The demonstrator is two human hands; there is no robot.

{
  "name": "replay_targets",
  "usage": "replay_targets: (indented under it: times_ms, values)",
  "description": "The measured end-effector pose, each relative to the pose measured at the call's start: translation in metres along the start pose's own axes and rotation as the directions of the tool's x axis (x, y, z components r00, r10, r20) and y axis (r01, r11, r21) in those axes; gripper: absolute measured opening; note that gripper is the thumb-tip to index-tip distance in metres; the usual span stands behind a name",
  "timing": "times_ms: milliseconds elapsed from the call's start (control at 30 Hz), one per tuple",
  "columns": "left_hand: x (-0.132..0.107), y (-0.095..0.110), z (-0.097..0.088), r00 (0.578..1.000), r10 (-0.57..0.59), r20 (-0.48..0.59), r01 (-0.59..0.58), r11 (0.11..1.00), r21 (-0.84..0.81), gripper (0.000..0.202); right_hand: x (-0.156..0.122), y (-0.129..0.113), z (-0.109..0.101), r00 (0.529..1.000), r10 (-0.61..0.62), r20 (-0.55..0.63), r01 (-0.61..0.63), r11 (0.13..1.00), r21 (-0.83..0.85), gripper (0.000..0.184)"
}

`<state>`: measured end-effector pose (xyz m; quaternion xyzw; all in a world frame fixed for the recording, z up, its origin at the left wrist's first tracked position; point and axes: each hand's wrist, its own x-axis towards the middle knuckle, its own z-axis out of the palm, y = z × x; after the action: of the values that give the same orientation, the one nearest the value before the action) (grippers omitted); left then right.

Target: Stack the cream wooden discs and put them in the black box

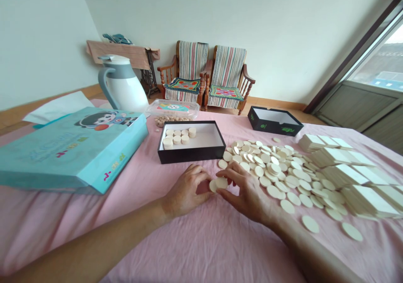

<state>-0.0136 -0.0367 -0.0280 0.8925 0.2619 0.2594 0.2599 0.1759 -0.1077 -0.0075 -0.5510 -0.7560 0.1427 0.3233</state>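
The left hand [189, 190] and the right hand [247, 190] meet low over the pink cloth [192, 249], a forearm reaching in behind each. Two pale, round discs [221, 183] overlap between them. The left thumb and forefinger curve round to the left edge with their tips nearly together; the right thumb and forefinger pinch the other side, the gap between them only as wide as the discs need. How firmly each hand grips, and which disc each one bears, I cannot tell. The other fingers of both hands are bent and partly hidden.

Just right of the right hand spreads a loose pile [283, 169] of similar discs, some flat, some leaning on one another. Along its far right side stand stacks of square cards [371, 199], set in rows.

Just beyond the hands sits an open black box [192, 153] with a white inside; short stacks [184, 139] of discs stand in two rows at its left. To the left lies a large blue box [63, 148] with a cartoon figure on top.

Farther back are a clear tub [176, 108], a white jug [126, 90] with a grey handle, and a second black box [273, 125]. Beyond the cloth, two wooden chairs [228, 73] with striped covers stand before a pale wall [277, 31].
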Motion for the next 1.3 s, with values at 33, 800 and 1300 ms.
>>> replay_targets:
  times_ms: [33,800,1300]
  values:
    - [0.0,0.0,0.0,1.0,0.0,-0.003,0.0,1.0,-0.003,0.02,0.0,-0.001,0.003,1.0,0.013,0.002,-0.013,1.0,0.0,0.013]
    - [0.0,-0.003,0.0,1.0,-0.003,0.016,0.003,1.0,0.013,0.024,0.001,0.029,-0.026,0.996,0.025,-0.084,-0.039,0.984,-0.171,0.02]
    - [-0.001,-0.003,0.0,1.0,0.002,0.009,-0.002,1.0,0.01,0.025,0.001,0.025,-0.03,0.992,-0.043,0.121,0.075,0.957,-0.282,0.037]
